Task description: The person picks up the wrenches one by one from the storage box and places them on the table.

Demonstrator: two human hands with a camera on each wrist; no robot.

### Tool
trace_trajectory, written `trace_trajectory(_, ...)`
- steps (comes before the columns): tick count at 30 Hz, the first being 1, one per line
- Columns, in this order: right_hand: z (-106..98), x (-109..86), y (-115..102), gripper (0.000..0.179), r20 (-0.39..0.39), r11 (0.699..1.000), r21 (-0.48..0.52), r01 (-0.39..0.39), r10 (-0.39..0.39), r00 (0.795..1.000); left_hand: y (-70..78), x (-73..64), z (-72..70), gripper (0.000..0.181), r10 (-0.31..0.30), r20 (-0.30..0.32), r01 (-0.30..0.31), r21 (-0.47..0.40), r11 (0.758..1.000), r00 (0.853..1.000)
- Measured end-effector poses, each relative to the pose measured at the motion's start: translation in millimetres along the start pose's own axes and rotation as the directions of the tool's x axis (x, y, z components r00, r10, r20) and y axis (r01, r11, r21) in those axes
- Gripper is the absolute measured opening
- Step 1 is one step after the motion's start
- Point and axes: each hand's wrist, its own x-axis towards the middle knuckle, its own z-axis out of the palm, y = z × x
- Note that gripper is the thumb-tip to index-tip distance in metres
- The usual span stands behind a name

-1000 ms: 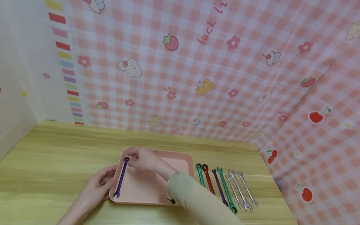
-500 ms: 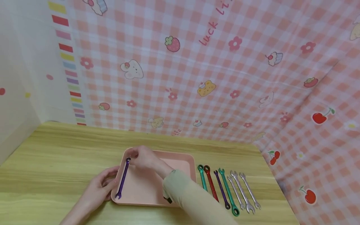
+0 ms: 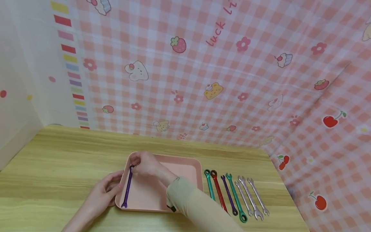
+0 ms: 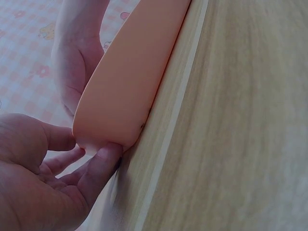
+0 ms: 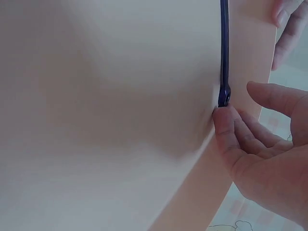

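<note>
A purple combination wrench (image 3: 128, 187) lies inside the pink tray (image 3: 162, 207) along its left wall, ring end away from the person. At that ring end is my right hand (image 3: 146, 164); the right wrist view shows its fingertips (image 5: 224, 115) against the wrench's end, the thumb held apart. My left hand (image 3: 101, 193) holds the tray's left side from outside. In the left wrist view its digits meet the rim and lower edge of the tray's corner. The right hand partly hides the far-left corner of the tray.
Right of the tray, a row of wrenches lies on the wood-grain table (image 3: 72, 154): green (image 3: 209, 183), red (image 3: 218, 190), purple (image 3: 229, 195), another green (image 3: 236, 196) and several silver ones (image 3: 250, 198). A pink checked cloth (image 3: 185, 80) hangs behind and to the right.
The purple wrench in the tray has slid slightly toward the near wall, with my right hand following its ring end. My left hand stays at the tray's side.
</note>
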Motion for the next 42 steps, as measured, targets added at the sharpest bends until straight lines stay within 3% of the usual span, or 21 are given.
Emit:
trace_trajectory(11,2,1.4,1,0.035,-0.014,1.0,-0.031,0.005,-0.006,1.0,1.2,-1.1,-0.2,0.055,0.009,-0.011,-0.008,0.029,1.0,1.0)
trace_trajectory(20,-3,-1.0,1,0.033,0.003,0.993,0.107,-0.054,0.054,0.999,1.7,-0.2,0.3,0.056,0.003,-0.005,-0.002,0.034,0.999,1.0)
trace_trajectory(29,-3,-4.4,1,0.018,0.074,0.922,0.371,-0.114,0.093,0.993,0.1,-0.4,-0.1,0.055,0.012,-0.009,-0.011,0.034,0.999,1.0)
trace_trajectory(35,-1,-8.7,-2,0.014,0.123,0.886,0.448,-0.119,0.071,0.99,0.3,-0.3,0.2,0.056,0.01,-0.001,-0.01,0.022,1.0,1.0)
trace_trajectory(42,-1,-14.3,0,0.011,0.229,0.879,0.455,-0.14,0.036,0.973,-0.4,-0.8,0.6,0.056,0.024,0.002,-0.024,0.011,1.0,1.0)
